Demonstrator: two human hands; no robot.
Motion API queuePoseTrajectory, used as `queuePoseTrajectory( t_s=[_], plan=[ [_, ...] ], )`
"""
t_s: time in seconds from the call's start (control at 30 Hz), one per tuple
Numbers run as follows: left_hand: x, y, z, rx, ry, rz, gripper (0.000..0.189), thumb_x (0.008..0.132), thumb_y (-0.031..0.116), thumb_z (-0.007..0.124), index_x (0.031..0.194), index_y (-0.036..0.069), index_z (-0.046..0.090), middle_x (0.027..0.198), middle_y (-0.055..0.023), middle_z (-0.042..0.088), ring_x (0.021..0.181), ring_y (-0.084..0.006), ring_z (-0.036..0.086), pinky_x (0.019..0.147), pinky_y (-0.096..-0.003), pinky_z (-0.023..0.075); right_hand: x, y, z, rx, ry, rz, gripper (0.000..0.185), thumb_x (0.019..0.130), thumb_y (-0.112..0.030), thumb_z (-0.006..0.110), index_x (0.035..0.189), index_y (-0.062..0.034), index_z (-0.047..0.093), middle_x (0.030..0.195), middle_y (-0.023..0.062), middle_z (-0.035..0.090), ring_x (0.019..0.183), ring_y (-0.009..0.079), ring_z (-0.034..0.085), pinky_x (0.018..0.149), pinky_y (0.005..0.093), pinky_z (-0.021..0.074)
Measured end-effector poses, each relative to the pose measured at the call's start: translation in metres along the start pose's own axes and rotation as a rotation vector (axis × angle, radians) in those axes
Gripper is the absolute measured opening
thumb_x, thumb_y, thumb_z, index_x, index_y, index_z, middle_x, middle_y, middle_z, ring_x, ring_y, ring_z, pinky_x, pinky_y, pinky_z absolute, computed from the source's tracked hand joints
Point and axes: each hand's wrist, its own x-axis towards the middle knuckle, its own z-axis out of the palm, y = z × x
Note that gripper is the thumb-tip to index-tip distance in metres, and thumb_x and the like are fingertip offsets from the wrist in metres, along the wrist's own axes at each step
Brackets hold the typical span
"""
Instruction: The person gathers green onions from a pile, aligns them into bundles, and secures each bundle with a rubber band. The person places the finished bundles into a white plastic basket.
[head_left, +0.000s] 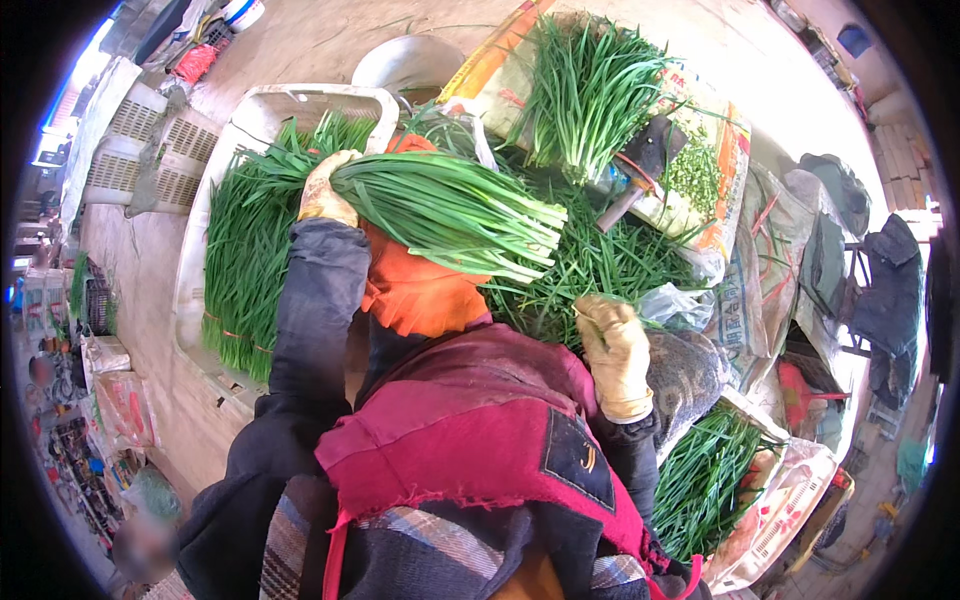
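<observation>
My left hand (328, 190), in a pale work glove, is closed around the leafy end of a bundle of garlic chives (457, 210). The bundle lies sideways over an orange cloth (420, 289), its pale cut ends pointing right. My right hand (613, 352), in a yellowish glove, is near my right knee with its fingers curled; whether it holds anything is unclear. Loose green leaves (600, 255) are heaped in front of me. Beyond them, another bunch of chives (592, 97) rests on a printed woven sack (727, 195), beside a short tool handle (624, 206).
At left is a white plastic crate (187, 262) of upright chives, some banded. A white bucket (409, 60) stands ahead. Another crate (780, 517) with chives is at lower right. A clear plastic bag (679, 304) lies by the heap. Stacked crates (142, 150) are farther left.
</observation>
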Motion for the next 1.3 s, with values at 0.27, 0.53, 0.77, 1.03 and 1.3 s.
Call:
queuePoseTrajectory(
  t_s=[0.27, 0.53, 0.77, 1.03, 1.3],
  plan=[
    [0.008, 0.003, -0.012, 0.121, -0.037, 0.037, 0.018, 0.087, 0.012, 0.057, 0.097, -0.002, 0.064, 0.095, -0.0137, 0.068, 0.090, -0.0249, 0.065, 0.087, -0.0338, 0.0522, 0.093, -0.081, 0.044, -0.298, 0.077, -0.646, 0.033, 0.076, -0.018, 0.066, 0.109, -0.0150, 0.066, 0.121, 0.0066, 0.060, 0.115, 0.0274, 0.055, 0.097, 0.0434, 0.0449],
    [0.020, 0.000, -0.028, -0.093, -0.004, -0.012, 0.016, 0.087, 0.007, 0.058, 0.096, -0.004, 0.064, 0.094, -0.0134, 0.068, 0.087, -0.0254, 0.065, 0.085, -0.0352, 0.0537, 0.074, -0.063, 0.049, 0.542, -0.009, -0.255, 0.017, 0.085, -0.007, 0.062, 0.101, -0.0060, 0.065, 0.103, 0.0082, 0.066, 0.095, 0.0245, 0.064, 0.085, 0.0377, 0.0504],
    [0.007, 0.001, -0.024, -0.201, -0.061, -0.082, 0.012, 0.084, 0.005, 0.064, 0.095, -0.001, 0.063, 0.092, -0.0113, 0.068, 0.084, -0.0217, 0.066, 0.082, -0.0331, 0.0551, 0.040, 0.030, -0.025, 1.187, 0.203, 0.449, 0.004, 0.087, -0.010, 0.066, 0.089, -0.0065, 0.065, 0.085, 0.0082, 0.066, 0.069, 0.0202, 0.064, 0.068, 0.0334, 0.0541],
    [0.015, -0.006, -0.049, -0.208, -0.216, -0.019, 0.020, 0.090, 0.013, 0.059, 0.105, 0.001, 0.063, 0.100, -0.0090, 0.066, 0.093, -0.0226, 0.063, 0.089, -0.0373, 0.0516, 0.047, 0.002, 0.018, 1.069, -0.294, 0.344, 0.052, 0.090, -0.017, 0.068, 0.135, -0.0003, 0.048, 0.110, 0.0042, 0.063, 0.099, 0.0104, 0.056, 0.090, 0.0277, 0.0447],
    [-0.037, 0.036, -0.004, -0.269, -0.480, 0.099, 0.026, 0.095, 0.009, 0.055, 0.119, -0.001, 0.051, 0.088, 0.0009, 0.054, 0.080, -0.0115, 0.056, 0.083, -0.0341, 0.0521, 0.054, -0.028, 0.075, 0.485, -0.050, 0.310, 0.039, 0.078, -0.004, 0.072, 0.116, -0.0028, 0.060, 0.093, 0.0069, 0.071, 0.084, 0.0150, 0.067, 0.078, 0.0268, 0.0525]
  ],
)
